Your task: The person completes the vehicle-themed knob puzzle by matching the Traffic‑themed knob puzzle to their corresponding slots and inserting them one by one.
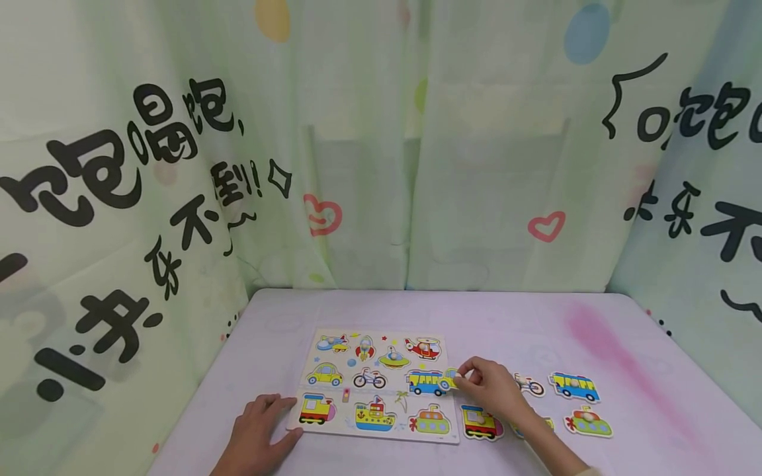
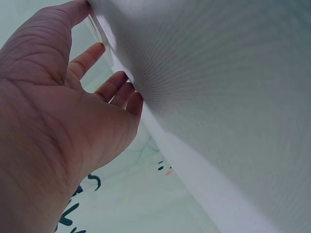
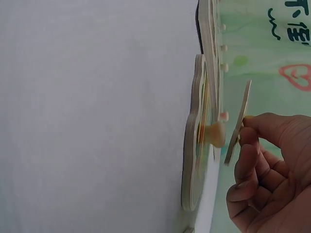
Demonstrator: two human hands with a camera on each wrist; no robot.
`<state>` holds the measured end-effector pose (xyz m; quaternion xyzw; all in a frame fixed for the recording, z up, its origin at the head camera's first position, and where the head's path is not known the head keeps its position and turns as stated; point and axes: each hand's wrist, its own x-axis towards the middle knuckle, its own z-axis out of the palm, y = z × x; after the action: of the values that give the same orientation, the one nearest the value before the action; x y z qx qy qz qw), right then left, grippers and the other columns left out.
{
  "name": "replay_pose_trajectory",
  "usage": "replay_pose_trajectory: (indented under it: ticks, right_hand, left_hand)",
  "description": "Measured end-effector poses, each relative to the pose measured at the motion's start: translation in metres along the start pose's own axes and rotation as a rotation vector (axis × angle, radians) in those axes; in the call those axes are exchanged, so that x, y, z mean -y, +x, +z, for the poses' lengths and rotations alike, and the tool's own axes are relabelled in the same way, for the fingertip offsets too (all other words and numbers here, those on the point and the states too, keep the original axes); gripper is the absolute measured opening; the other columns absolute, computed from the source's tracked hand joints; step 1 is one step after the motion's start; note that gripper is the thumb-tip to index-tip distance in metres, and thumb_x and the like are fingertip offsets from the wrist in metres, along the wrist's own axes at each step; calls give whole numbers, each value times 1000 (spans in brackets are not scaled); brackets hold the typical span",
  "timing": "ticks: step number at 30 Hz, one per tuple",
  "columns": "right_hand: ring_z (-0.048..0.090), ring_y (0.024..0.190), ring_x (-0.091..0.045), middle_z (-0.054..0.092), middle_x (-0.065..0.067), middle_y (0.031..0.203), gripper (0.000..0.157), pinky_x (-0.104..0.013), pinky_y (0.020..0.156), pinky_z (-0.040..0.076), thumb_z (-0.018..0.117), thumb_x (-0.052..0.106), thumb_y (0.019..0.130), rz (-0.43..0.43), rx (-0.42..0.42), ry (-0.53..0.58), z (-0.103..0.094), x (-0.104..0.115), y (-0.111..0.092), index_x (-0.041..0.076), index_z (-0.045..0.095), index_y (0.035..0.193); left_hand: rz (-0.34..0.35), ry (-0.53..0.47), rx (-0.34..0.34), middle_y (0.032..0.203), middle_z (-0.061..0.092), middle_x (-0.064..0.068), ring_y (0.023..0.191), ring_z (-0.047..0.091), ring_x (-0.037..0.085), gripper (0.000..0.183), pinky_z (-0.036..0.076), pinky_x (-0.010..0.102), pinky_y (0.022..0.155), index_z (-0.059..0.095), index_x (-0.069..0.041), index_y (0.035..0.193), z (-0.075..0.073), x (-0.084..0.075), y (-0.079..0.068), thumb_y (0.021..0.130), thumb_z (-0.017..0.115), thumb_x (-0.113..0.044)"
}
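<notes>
A flat puzzle board with vehicle pictures lies on the table. My right hand pinches a yellow car puzzle piece by its knob, over the board's right edge beside the bus picture. From the right wrist, this thin wooden piece appears edge-on between thumb and fingers. At the board's lower left corner rests my left hand, thumb and fingertips against the edge. The left wrist view shows that hand with fingers loosely bent and nothing gripped.
Right of the board lie loose knobbed pieces: a train, a bicycle, a bus and a submarine. Another piece is partly hidden under my right forearm. Printed curtains hang behind the table and at both sides.
</notes>
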<state>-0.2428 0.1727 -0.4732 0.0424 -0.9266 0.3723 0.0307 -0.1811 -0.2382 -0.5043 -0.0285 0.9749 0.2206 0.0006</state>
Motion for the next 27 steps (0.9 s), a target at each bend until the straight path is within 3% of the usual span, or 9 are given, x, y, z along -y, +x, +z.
replay_pose_trajectory:
  ticks: [5,27]
  right_hand:
    - [48,62,-15,53,2,68,12,-24,54,36,79,18,89,-10,17,19,9,8,1,12,70,95]
    - [45,56,-6,52,7,64,12,-22,54,37,79,20,89,-209,59,98,45,41,5,13,70,91]
  left_hand:
    - [0,4,-3,136,56,11,122,50,35,58,46,65,100,67,-20,133,0,0,0,83,82,-46]
    - [-9,5,12,137,55,12,121,51,36,58,47,65,98,66,-21,133,-1,0,-1,83,81,-46]
